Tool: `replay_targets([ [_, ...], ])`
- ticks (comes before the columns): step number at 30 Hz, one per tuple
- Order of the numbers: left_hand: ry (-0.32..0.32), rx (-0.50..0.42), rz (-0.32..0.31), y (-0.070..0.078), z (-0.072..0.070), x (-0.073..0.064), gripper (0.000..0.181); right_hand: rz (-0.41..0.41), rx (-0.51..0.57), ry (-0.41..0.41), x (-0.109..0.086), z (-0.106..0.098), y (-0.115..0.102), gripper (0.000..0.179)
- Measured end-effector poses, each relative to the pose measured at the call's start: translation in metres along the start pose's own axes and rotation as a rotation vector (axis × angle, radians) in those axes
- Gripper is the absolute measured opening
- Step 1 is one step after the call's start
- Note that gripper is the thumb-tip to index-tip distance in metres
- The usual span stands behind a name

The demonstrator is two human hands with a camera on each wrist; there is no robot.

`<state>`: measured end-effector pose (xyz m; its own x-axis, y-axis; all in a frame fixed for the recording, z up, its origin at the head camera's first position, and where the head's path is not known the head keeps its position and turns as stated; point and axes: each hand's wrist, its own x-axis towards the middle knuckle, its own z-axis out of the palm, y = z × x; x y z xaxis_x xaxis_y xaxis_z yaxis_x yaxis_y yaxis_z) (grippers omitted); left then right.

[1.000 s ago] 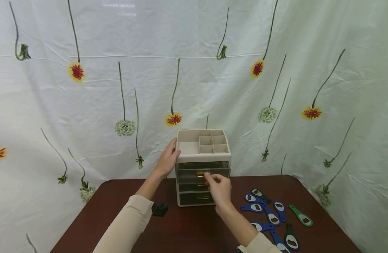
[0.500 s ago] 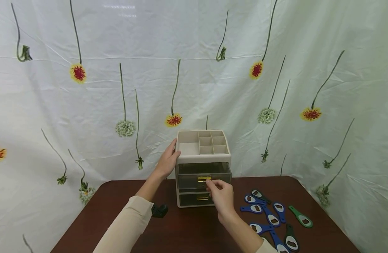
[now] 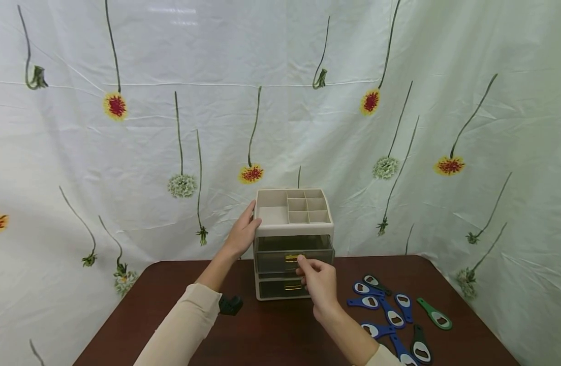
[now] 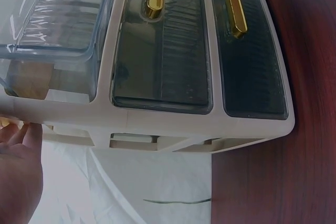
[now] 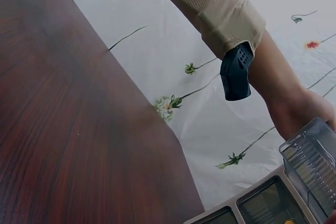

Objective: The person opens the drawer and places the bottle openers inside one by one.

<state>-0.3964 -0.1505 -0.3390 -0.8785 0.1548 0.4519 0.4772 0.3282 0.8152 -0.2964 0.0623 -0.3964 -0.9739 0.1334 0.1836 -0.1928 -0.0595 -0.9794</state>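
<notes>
Soft, even light washes the floral cloth [image 3: 280, 127] in the head view, two pale glare streaks up top, the right side falling dimmer. On the left wrist, white glints catch the clear drawer [image 4: 63, 17]; over on the right wrist, blurry patches smear the table [image 5: 94, 129], everything slightly hazy.

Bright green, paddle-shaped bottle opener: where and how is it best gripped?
Likely best: pinch the narrow green handle across its long edges, from above. The opener lies flat on the dark red-brown table, apart from the blue openers, leaving finger room.
</notes>
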Motion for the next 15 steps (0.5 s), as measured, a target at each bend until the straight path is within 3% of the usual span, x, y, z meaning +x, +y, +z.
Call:
replay_targets([
  [15, 0.003, 0.006, -0.021, 0.002, 0.001, -0.001, 0.062, 0.023, 0.012, -0.019, -0.011, -0.007, -0.007, 0.036],
])
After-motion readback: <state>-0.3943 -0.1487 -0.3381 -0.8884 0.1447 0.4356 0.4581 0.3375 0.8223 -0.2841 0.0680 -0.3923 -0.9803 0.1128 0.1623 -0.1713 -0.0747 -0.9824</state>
